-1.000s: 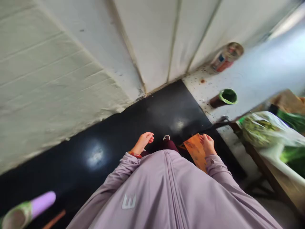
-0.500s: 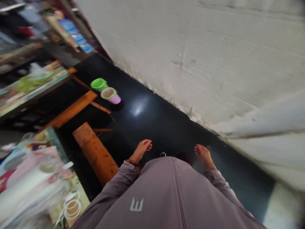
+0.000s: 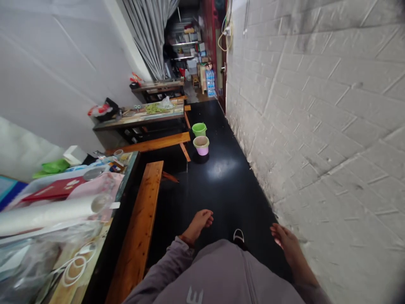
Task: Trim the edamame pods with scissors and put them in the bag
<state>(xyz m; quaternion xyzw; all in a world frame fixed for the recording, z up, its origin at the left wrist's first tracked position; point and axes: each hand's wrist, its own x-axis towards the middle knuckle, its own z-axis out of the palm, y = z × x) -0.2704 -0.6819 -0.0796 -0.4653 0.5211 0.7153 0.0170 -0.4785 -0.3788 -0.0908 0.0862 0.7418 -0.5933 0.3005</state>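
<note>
My left hand (image 3: 200,223) hangs in front of my body with its fingers curled in and nothing in it. It is apart from the wooden bench (image 3: 144,219) on the left. My right hand (image 3: 286,242) hangs low beside the white block wall (image 3: 322,160), its fingers loosely bent, slightly apart and holding nothing. Farther along the dark floor (image 3: 218,190) stand a pink bucket (image 3: 201,148) with a pale rim and, just behind it, a green bucket (image 3: 199,130).
At left, a table (image 3: 126,181) bears a white roll (image 3: 53,213), plastic wrapping and a coiled white cable (image 3: 74,270). Beyond are another bench (image 3: 155,142) and a table with green vegetables (image 3: 155,108). Bottled water packs (image 3: 210,82) stand by the far doorway.
My view has swung left and lifted, now facing along the passage. The buckets appear farther right in view. Both hands remain low and hold nothing; a shoe now shows.
</note>
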